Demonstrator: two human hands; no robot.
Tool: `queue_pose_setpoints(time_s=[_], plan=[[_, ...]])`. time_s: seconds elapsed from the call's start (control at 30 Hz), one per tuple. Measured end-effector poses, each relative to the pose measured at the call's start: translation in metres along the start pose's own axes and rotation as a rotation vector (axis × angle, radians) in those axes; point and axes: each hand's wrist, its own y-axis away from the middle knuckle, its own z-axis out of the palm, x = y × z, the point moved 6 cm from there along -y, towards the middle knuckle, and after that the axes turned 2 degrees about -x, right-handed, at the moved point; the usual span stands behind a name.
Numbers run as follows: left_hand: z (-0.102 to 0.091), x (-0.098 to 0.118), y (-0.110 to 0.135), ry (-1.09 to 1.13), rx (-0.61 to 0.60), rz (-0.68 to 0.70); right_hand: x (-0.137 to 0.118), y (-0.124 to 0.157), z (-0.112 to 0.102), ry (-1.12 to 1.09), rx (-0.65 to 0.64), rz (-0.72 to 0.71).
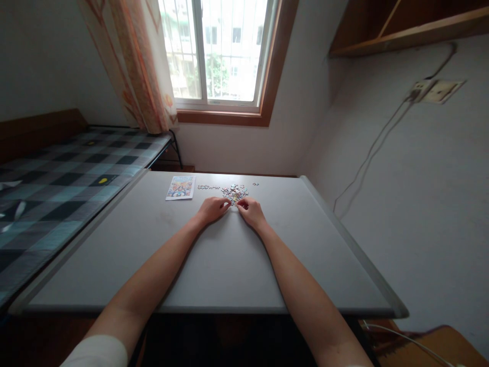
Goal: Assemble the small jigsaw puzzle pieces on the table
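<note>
A small heap of colourful jigsaw puzzle pieces [235, 191] lies toward the far side of the grey-white table [225, 270]. At its near edge, my left hand [214, 209] has thumb and fingers pinched on a tiny puzzle piece. Just across from it, my right hand [250, 210] pinches at a piece too, the fingertips of both hands only a little apart. The pieces in the fingers are very small and partly hidden. Left of the heap, several pieces [208, 187] form rows, and a few loose pieces [255, 184] lie to its right.
A printed picture sheet [181, 187] lies flat at the table's far left. Beside the table stands a bed with a checked cover [87, 168]. A power cable [367, 158] hangs along the right wall, and a window [217, 56] is behind the table.
</note>
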Motion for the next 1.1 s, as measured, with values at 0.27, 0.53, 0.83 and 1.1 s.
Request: queue_pose_setpoints(time_s=[0.27, 0.53, 0.83, 1.1], plan=[[0.0006, -0.0006, 0.0002, 0.008, 0.009, 0.02, 0.0003, -0.0002, 0.0001, 0.002, 0.0, 0.004], [0.0013, -0.0018, 0.0001, 0.008, 0.01, 0.004, -0.0014, -0.0003, -0.0008, 0.007, -0.007, 0.014], [0.0006, -0.0012, 0.0, 0.013, 0.02, 0.012, -0.0029, 0.0005, -0.0019, 0.004, -0.005, 0.015], [0.0005, -0.0011, -0.0002, 0.014, 0.023, 0.008, -0.0016, -0.0002, -0.0015, 0.0, 0.001, 0.002]])
